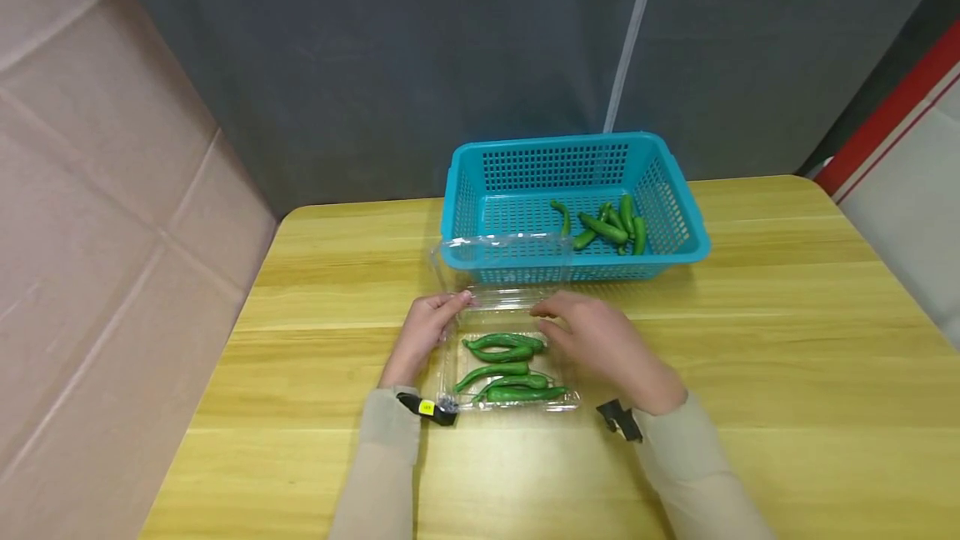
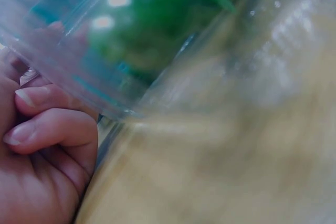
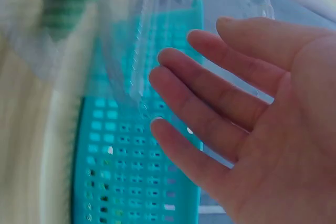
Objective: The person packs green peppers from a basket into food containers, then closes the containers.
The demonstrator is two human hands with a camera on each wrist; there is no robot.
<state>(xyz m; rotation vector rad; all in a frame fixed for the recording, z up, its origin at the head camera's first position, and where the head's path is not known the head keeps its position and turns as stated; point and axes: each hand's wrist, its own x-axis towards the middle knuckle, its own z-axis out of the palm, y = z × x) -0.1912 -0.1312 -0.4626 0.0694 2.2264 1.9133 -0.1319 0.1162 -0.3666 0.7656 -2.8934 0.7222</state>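
Observation:
A clear plastic clamshell box (image 1: 567, 401) stands on the table with its lid (image 1: 498, 250) raised at the back. Several green chili peppers (image 1: 517, 394) lie crosswise in its base. My left hand (image 1: 426, 330) grips the box's left side near the hinge; the left wrist view has its fingers (image 2: 58, 132) curled beside the clear wall. Over the box's right side near the hinge is my right hand (image 1: 592, 336), holding nothing. Its fingers (image 3: 205, 95) are nearly straight and spread in the right wrist view. Whether they touch the plastic is unclear.
Behind the box sits a blue plastic basket (image 1: 573, 144) with several more green peppers (image 1: 603, 227) at its right end. The box's lid overlaps the basket's front left in the head view. A dark curtain (image 1: 375, 65) hangs behind the wooden table (image 1: 787, 340).

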